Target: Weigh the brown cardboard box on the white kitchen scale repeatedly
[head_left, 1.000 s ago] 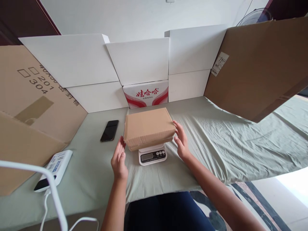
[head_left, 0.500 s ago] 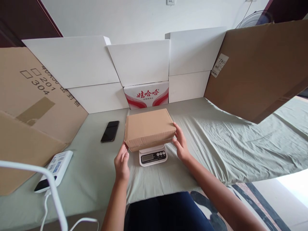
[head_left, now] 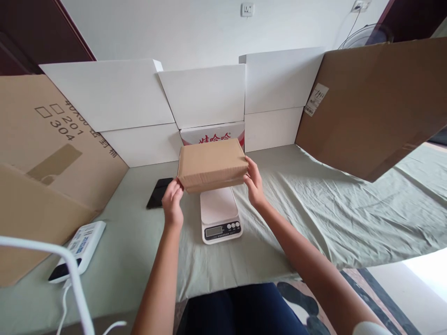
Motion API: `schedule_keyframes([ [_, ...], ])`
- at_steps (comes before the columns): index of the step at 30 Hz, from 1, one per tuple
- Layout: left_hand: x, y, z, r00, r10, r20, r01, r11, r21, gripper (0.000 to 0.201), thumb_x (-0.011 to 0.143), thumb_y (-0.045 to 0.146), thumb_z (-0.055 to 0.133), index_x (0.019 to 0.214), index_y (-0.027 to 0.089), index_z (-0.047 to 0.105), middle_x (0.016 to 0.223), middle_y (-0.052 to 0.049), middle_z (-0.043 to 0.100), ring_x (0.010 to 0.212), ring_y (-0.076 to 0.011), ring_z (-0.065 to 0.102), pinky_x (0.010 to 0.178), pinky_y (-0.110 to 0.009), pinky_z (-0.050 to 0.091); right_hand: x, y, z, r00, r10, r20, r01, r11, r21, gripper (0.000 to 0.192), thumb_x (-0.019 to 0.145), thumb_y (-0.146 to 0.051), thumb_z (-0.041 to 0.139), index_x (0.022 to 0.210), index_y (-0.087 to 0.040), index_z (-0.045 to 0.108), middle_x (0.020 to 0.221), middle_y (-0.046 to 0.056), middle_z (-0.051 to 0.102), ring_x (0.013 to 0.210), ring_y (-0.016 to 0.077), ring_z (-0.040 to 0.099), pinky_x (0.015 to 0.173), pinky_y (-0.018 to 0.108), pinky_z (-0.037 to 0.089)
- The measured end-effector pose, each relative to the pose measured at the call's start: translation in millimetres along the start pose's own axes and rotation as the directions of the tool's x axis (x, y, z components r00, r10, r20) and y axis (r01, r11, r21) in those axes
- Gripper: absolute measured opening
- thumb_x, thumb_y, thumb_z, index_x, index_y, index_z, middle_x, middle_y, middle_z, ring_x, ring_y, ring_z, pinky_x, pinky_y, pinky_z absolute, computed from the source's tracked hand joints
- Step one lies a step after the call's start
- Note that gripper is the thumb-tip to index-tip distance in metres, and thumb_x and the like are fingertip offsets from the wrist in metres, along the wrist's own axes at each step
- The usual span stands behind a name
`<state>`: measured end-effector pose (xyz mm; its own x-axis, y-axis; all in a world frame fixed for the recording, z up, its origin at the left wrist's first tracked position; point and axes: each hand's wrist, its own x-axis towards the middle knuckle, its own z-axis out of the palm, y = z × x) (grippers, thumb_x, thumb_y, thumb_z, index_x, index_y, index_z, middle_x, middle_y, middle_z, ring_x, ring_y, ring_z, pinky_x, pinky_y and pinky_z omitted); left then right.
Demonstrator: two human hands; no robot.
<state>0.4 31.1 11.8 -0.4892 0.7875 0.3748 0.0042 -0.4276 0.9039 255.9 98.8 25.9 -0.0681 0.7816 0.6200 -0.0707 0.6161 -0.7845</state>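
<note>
A closed brown cardboard box [head_left: 210, 163] is held in the air between both hands, above the far end of a small white kitchen scale [head_left: 220, 215]. My left hand [head_left: 172, 201] grips the box's near left corner. My right hand [head_left: 254, 183] presses against its right side. The scale's platform is bare and its display and buttons face me.
A black phone [head_left: 158, 195] lies left of the scale, partly behind my left hand. A white device [head_left: 78, 246] with a cable sits at the near left. White and brown cardboard panels [head_left: 206, 93] wall the back and sides. A wrinkled green sheet [head_left: 314, 204] covers the table.
Both hands closed on the box and lifted it off the scale, moving it up and away from me. The scale's platform is now uncovered.
</note>
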Motion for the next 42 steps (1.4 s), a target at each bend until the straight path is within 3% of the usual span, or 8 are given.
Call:
schedule_keyframes([
  [4,26,-36,6.4,0.996,-0.08,-0.024,0.08,0.997,-0.018,0.059,0.077,0.051,0.068,0.125,0.017,0.067,0.131,-0.016,0.068,0.128,-0.0286,0.062,0.111,-0.042,0.045,14,43,14,0.997,0.07,-0.013,-0.07,0.997,0.024,0.066,0.091,-0.061,0.053,0.147,-0.027,0.042,0.156,0.009,0.048,0.142,0.0294,0.047,0.117,0.046,0.044],
  [10,25,-66,3.8,0.992,-0.102,-0.076,0.099,0.995,-0.031,0.057,0.079,0.051,0.067,0.127,0.02,0.066,0.135,-0.013,0.065,0.13,-0.0252,0.06,0.11,-0.038,0.044,7,72,18,0.991,0.132,0.005,-0.132,0.99,0.055,0.07,0.089,-0.062,0.055,0.147,-0.026,0.04,0.158,0.009,0.044,0.145,0.0294,0.045,0.117,0.045,0.044],
  [21,24,-73,5.0,0.986,-0.154,-0.067,0.152,0.988,-0.036,0.057,0.08,0.05,0.066,0.127,0.018,0.066,0.138,-0.015,0.064,0.134,-0.0269,0.058,0.111,-0.04,0.044,5,78,19,0.987,0.163,0.014,-0.163,0.986,0.04,0.07,0.088,-0.062,0.055,0.147,-0.027,0.042,0.156,0.009,0.047,0.143,0.0305,0.046,0.118,0.049,0.041],
  [27,28,-66,-3.8,0.992,-0.102,-0.071,0.098,0.994,-0.047,0.071,0.08,0.048,0.068,0.143,0.02,0.055,0.153,-0.016,0.052,0.146,-0.0267,0.045,0.118,-0.04,0.036,2,79,16,0.984,0.177,-0.036,-0.176,0.984,0.014,0.079,0.087,-0.069,0.054,0.151,-0.027,0.037,0.163,0.011,0.038,0.149,0.0305,0.04,0.121,0.051,0.036],
  [33,31,-61,-12.6,0.982,-0.104,-0.157,0.096,0.994,-0.058,0.065,0.084,0.048,0.066,0.143,0.022,0.056,0.157,-0.015,0.049,0.145,-0.0256,0.046,0.117,-0.038,0.037,0,82,14,0.983,0.18,-0.045,-0.177,0.983,0.049,0.077,0.088,-0.067,0.056,0.151,-0.026,0.038,0.164,0.012,0.037,0.148,0.0305,0.042,0.122,0.052,0.034],
  [42,29,-64,-10.2,0.988,-0.108,-0.109,0.106,0.994,-0.026,0.062,0.085,0.049,0.065,0.14,0.021,0.06,0.155,-0.014,0.051,0.146,-0.0267,0.046,0.118,-0.039,0.036,1,77,16,0.978,0.204,-0.048,-0.202,0.978,0.046,0.073,0.087,-0.065,0.058,0.147,-0.025,0.045,0.159,0.012,0.044,0.142,0.0326,0.047,0.12,0.054,0.036],
])
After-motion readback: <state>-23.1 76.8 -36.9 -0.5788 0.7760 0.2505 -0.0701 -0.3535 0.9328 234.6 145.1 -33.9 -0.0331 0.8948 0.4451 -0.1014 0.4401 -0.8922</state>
